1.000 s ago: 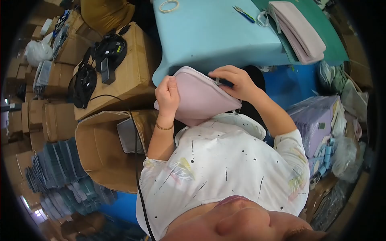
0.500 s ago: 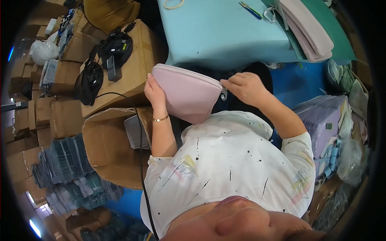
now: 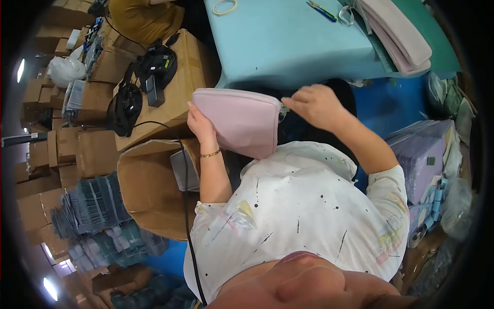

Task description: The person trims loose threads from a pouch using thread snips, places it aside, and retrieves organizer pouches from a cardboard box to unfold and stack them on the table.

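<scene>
pink pouch [image 3: 239, 121] near frame centre, held in front of the torso [image 3: 293, 206]. left hand [image 3: 201, 125] at its 9 o'clock, clasping the side edge. right hand [image 3: 314, 106] at 3 o'clock: fingers curled, tips bunched by the corner; can't tell whether they grip anything. blue table [image 3: 293, 46] at 1 o'clock, open carton [image 3: 149, 198] at 8.

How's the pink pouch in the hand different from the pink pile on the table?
The pink pouch is held up in the left hand, while the pink pile lies on the table. The pink pouch is single; the pink pile has layers stacked together. Both are pale pink.
</scene>
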The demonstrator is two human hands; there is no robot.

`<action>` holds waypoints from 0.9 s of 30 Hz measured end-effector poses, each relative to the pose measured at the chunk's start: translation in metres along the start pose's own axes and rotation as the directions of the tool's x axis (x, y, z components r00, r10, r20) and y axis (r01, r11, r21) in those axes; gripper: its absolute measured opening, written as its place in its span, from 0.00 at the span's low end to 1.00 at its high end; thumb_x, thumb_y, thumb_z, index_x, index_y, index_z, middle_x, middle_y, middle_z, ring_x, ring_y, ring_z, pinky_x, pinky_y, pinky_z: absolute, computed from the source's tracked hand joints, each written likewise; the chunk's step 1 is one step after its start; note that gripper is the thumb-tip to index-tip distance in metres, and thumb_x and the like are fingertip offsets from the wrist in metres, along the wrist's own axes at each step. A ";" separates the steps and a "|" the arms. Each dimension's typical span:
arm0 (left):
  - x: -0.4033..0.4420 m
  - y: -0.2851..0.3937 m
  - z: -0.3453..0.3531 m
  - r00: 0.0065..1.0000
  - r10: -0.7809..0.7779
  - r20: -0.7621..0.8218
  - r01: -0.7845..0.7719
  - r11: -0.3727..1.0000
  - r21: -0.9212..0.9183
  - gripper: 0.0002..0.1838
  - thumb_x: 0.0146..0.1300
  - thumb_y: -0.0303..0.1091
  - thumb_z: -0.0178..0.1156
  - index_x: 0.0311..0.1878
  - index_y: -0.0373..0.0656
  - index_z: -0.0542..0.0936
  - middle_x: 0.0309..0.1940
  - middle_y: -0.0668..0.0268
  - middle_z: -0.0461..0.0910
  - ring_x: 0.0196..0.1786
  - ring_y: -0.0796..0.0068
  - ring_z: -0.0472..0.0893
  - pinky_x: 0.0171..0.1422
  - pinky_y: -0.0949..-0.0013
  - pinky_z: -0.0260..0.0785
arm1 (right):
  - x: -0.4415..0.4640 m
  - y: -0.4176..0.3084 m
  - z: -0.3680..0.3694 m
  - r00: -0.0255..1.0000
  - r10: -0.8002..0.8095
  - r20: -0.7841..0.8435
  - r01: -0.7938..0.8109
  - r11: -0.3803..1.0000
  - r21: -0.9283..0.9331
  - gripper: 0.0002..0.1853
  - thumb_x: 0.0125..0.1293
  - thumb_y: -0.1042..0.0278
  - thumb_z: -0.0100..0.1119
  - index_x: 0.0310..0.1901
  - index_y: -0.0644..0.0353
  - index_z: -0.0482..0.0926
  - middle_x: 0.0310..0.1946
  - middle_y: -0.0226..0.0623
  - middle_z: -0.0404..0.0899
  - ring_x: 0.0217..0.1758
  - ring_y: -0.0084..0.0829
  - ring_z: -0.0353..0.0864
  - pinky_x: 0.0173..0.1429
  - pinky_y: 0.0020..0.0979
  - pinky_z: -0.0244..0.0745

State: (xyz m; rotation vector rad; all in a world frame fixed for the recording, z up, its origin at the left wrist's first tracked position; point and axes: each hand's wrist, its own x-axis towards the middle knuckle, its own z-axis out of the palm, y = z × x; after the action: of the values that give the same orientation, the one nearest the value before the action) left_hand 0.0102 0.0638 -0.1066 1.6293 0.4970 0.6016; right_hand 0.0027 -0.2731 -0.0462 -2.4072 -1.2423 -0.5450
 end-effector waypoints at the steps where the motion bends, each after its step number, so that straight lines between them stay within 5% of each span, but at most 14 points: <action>1: 0.001 0.010 0.001 0.999 -0.036 0.024 0.038 0.995 -0.090 0.30 0.76 0.51 0.43 0.48 0.28 0.78 0.40 0.55 0.82 0.40 0.69 0.79 0.46 0.67 0.72 | 0.008 0.001 -0.008 0.999 -0.001 -0.050 0.001 1.000 0.000 0.14 0.55 0.68 0.57 0.43 0.55 0.83 0.29 0.27 0.78 0.35 0.30 0.79 0.38 0.32 0.72; 6: 0.001 -0.002 -0.001 0.983 -0.186 -0.004 0.180 0.957 -0.226 0.29 0.76 0.52 0.41 0.55 0.30 0.75 0.49 0.54 0.80 0.47 0.67 0.80 0.52 0.66 0.73 | 0.005 -0.003 0.039 0.997 0.069 -0.038 -0.067 0.997 0.048 0.17 0.59 0.66 0.61 0.51 0.58 0.80 0.34 0.30 0.80 0.37 0.33 0.81 0.38 0.35 0.76; 8: 0.001 -0.007 -0.008 0.979 -0.204 0.001 0.196 0.939 -0.283 0.30 0.76 0.52 0.40 0.57 0.31 0.74 0.52 0.54 0.79 0.51 0.65 0.80 0.55 0.66 0.74 | 0.001 0.001 0.050 0.966 0.250 -0.068 -0.222 0.934 0.279 0.19 0.62 0.66 0.61 0.55 0.58 0.77 0.39 0.34 0.82 0.40 0.35 0.82 0.42 0.35 0.77; 9: -0.001 -0.004 -0.010 0.972 -0.236 -0.009 0.223 0.929 -0.297 0.30 0.77 0.52 0.39 0.58 0.31 0.73 0.54 0.54 0.78 0.53 0.64 0.80 0.57 0.65 0.73 | -0.001 0.002 0.052 0.941 0.334 -0.062 -0.284 0.874 0.395 0.20 0.63 0.65 0.62 0.57 0.59 0.76 0.41 0.36 0.82 0.42 0.36 0.82 0.43 0.35 0.78; 10: -0.001 0.000 -0.011 0.963 -0.267 -0.023 0.247 0.917 -0.315 0.30 0.77 0.52 0.39 0.60 0.32 0.72 0.55 0.54 0.77 0.55 0.63 0.79 0.59 0.65 0.72 | -0.003 0.002 0.051 0.880 0.451 0.151 -0.441 0.654 0.615 0.29 0.65 0.62 0.63 0.66 0.58 0.68 0.53 0.43 0.79 0.52 0.38 0.81 0.54 0.35 0.77; 14: 0.001 -0.018 -0.017 0.934 -0.355 -0.034 0.312 0.860 -0.405 0.31 0.77 0.53 0.36 0.64 0.34 0.69 0.62 0.55 0.73 0.61 0.63 0.75 0.63 0.62 0.70 | -0.037 -0.006 0.103 0.849 0.310 0.429 -0.508 0.250 0.825 0.45 0.61 0.61 0.68 0.74 0.57 0.53 0.66 0.46 0.68 0.68 0.37 0.67 0.72 0.39 0.61; 17: -0.011 -0.015 -0.012 0.901 -0.432 -0.039 0.369 0.812 -0.451 0.29 0.77 0.51 0.39 0.66 0.34 0.66 0.61 0.56 0.72 0.61 0.63 0.74 0.64 0.61 0.68 | -0.038 -0.035 0.099 0.827 0.366 0.427 -0.519 0.202 0.831 0.37 0.58 0.61 0.68 0.68 0.62 0.65 0.57 0.46 0.77 0.60 0.36 0.76 0.63 0.34 0.69; 20: -0.012 -0.030 -0.015 0.968 -0.229 -0.103 0.200 0.951 -0.234 0.27 0.75 0.45 0.47 0.67 0.33 0.61 0.61 0.54 0.69 0.63 0.60 0.70 0.68 0.58 0.63 | -0.040 -0.033 0.099 0.741 0.461 0.488 -0.591 0.103 0.800 0.30 0.57 0.62 0.67 0.61 0.63 0.72 0.50 0.45 0.81 0.52 0.35 0.81 0.57 0.33 0.73; 21: -0.018 -0.021 -0.013 0.993 0.009 -0.117 -0.008 1.000 0.011 0.28 0.73 0.43 0.51 0.67 0.33 0.61 0.62 0.54 0.67 0.64 0.59 0.69 0.68 0.58 0.62 | -0.037 -0.032 0.093 0.742 0.462 0.486 -0.596 0.124 0.793 0.29 0.57 0.62 0.66 0.60 0.63 0.73 0.49 0.45 0.82 0.50 0.35 0.81 0.55 0.33 0.74; 23: -0.037 0.025 -0.006 0.894 0.448 0.019 -0.406 0.790 0.460 0.30 0.70 0.38 0.57 0.68 0.33 0.59 0.64 0.52 0.64 0.65 0.58 0.66 0.70 0.57 0.59 | -0.029 -0.026 0.065 0.747 0.463 0.478 -0.606 0.176 0.776 0.26 0.57 0.62 0.66 0.57 0.64 0.75 0.46 0.45 0.83 0.46 0.34 0.82 0.52 0.33 0.75; 27: -0.048 0.107 -0.003 0.650 0.729 0.215 -0.753 0.580 0.312 0.38 0.65 0.37 0.62 0.71 0.33 0.56 0.70 0.49 0.57 0.71 0.55 0.60 0.75 0.52 0.49 | -0.005 -0.015 0.009 0.835 0.305 0.458 -0.539 0.283 0.793 0.22 0.58 0.65 0.65 0.54 0.63 0.78 0.42 0.45 0.84 0.42 0.33 0.83 0.50 0.32 0.76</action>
State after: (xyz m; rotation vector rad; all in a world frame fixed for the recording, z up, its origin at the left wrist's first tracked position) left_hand -0.0302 0.0207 -0.0049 2.2298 -0.1934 1.1255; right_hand -0.0110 -0.2637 -0.0539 -1.6532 -0.5704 0.5219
